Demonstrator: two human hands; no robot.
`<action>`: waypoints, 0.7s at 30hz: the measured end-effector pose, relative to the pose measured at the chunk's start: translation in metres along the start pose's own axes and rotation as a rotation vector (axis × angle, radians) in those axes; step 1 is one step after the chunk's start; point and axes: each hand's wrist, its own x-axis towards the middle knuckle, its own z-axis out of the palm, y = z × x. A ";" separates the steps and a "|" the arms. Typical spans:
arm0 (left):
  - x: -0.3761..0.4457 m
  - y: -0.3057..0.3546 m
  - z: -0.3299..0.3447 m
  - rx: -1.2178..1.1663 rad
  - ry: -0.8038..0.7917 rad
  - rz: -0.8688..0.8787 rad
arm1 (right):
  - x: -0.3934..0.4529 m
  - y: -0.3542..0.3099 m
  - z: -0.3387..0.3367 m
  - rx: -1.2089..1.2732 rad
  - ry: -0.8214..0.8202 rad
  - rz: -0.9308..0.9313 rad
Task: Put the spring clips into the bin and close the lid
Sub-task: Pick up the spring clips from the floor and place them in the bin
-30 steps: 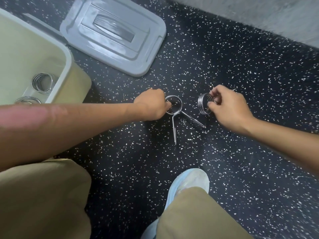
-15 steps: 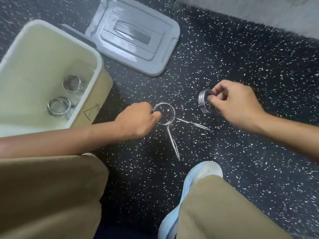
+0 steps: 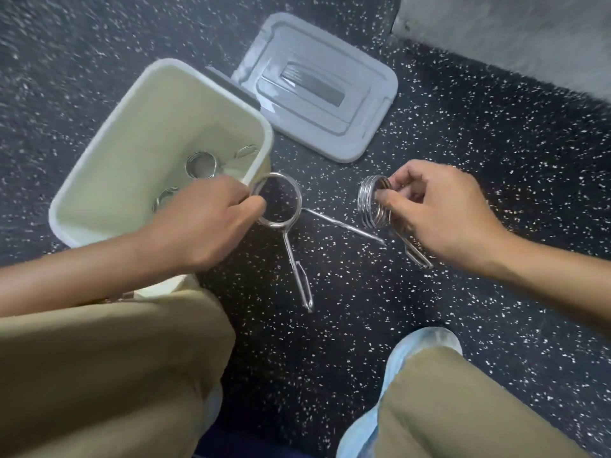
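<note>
Our left hand (image 3: 205, 223) grips one spring clip (image 3: 281, 206) beside the open bin (image 3: 99, 166) (clips inside); our right hand (image 3: 439, 209) pinches another clip (image 3: 372, 203); lid (image 3: 317, 87) on floor.

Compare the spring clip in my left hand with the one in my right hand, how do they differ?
The left hand holds its spring clip with the ring facing the camera, open and round; the right hand holds its spring clip edge-on, so the stacked coils show. The left clip's two handles splay out in full view; the right clip's are partly hidden behind the hand. Both are shiny metal, neither yet in the bin.
</note>
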 end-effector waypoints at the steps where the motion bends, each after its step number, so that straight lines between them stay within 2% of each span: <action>1: -0.001 -0.006 -0.005 -0.006 0.014 -0.012 | 0.000 -0.005 0.003 0.005 -0.004 -0.009; 11: -0.001 -0.090 -0.058 -0.044 0.078 -0.247 | 0.009 -0.051 0.032 0.075 -0.069 -0.032; 15: 0.003 -0.126 -0.070 -0.128 -0.001 -0.346 | 0.018 -0.062 0.044 0.092 -0.074 -0.025; 17: 0.005 -0.139 -0.069 -0.064 -0.024 -0.343 | 0.021 -0.068 0.050 0.099 -0.087 -0.024; 21: 0.011 -0.156 -0.059 0.012 -0.113 -0.447 | 0.022 -0.078 0.061 0.121 -0.124 -0.013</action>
